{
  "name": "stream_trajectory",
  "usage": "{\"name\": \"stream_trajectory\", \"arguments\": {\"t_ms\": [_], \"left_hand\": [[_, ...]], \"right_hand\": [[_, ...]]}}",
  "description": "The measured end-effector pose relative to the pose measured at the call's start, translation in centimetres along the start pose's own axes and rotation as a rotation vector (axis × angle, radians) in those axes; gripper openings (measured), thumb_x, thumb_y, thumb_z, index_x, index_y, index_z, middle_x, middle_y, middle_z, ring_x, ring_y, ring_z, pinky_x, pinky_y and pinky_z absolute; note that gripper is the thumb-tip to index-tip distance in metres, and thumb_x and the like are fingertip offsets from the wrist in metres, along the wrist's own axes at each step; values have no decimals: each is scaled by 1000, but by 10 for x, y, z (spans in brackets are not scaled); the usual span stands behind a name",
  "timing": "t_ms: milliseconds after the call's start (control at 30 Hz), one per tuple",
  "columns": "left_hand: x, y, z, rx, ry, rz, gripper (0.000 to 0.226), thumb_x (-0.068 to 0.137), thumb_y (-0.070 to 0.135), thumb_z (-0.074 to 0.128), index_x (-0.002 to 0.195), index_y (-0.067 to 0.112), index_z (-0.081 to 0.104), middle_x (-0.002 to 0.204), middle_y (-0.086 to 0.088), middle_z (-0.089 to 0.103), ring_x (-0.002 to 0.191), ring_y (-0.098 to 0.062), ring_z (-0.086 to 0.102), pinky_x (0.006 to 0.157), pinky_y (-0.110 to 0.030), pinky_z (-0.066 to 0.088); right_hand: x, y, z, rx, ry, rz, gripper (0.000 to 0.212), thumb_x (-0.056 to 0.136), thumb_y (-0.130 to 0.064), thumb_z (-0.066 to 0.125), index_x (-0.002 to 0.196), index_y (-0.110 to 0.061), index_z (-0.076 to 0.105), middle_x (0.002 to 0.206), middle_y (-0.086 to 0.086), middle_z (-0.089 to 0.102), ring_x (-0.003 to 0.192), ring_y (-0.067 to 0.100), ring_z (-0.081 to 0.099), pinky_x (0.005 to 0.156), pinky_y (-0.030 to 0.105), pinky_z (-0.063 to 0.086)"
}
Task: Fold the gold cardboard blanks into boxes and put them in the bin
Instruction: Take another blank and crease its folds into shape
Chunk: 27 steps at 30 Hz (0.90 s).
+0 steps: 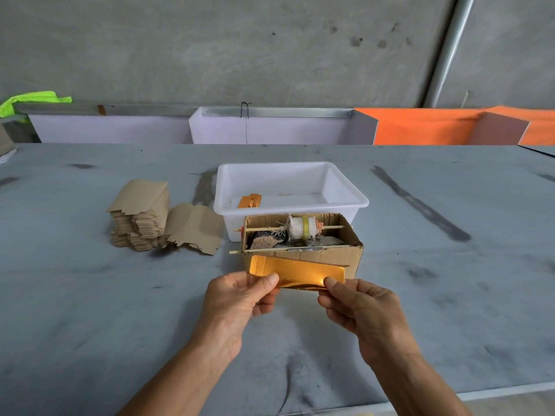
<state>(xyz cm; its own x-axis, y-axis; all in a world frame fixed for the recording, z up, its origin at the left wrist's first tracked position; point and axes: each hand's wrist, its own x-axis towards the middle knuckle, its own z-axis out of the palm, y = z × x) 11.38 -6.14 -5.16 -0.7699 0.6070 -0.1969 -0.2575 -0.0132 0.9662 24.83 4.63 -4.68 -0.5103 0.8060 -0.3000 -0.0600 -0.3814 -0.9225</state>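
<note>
A shiny gold cardboard blank [295, 273] is held above the grey table between both hands. My left hand [240, 298] pinches its left end with thumb on top. My right hand [357, 307] pinches its lower right edge. The blank is partly bent, its gold inner face toward me. A stack of brown-backed blanks [141, 217] lies on the table to the left, with one loose blank [195, 228] leaning beside it. The white plastic bin [345, 187] stands behind, holding one folded gold box [250, 201].
An open brown cardboard box [351, 247] with a roller on wooden sticks and some rags sits just behind the hands, in front of the bin. Lilac and orange panels line the table's far edge. The near table edge runs below my forearms.
</note>
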Motion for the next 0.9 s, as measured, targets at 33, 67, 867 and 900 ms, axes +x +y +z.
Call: {"name": "stream_trajectory", "arguments": {"t_ms": [33, 67, 867, 900], "left_hand": [[0, 0, 0, -14, -2, -26, 6, 77, 5, 73, 71, 4, 70, 63, -8, 70, 51, -11, 62, 50, -21, 53], [1, 0, 0, -33, -10, -57, 6, 77, 4, 72, 72, 3, 69, 63, -9, 70, 51, -12, 63, 49, -21, 53], [-6, -4, 12, -7, 62, 368, 30, 76, -10, 69, 91, 15, 60, 64, -2, 70, 53, -10, 62, 53, -19, 51], [-7, -5, 14, -52, 78, 370, 36, 76, -12, 68, 95, 16, 57, 65, -1, 71, 53, -9, 62, 53, -18, 51]], "right_hand": [[0, 0, 0, -4, 1, 4, 13, 78, -9, 71, 80, 2, 66, 67, 13, 71, 54, 13, 67, 48, 20, 52], [-1, -1, 0, -14, 7, 5, 12, 78, -9, 71, 79, 1, 65, 66, 12, 71, 54, 13, 67, 48, 20, 52], [-1, 7, 8, 213, 48, -122, 33, 80, 10, 64, 99, -16, 56, 67, 8, 58, 55, 12, 66, 57, 22, 53], [-1, 9, 9, 236, 49, -143, 40, 79, 10, 64, 106, -18, 54, 66, 8, 57, 56, 13, 66, 60, 23, 53]]}}
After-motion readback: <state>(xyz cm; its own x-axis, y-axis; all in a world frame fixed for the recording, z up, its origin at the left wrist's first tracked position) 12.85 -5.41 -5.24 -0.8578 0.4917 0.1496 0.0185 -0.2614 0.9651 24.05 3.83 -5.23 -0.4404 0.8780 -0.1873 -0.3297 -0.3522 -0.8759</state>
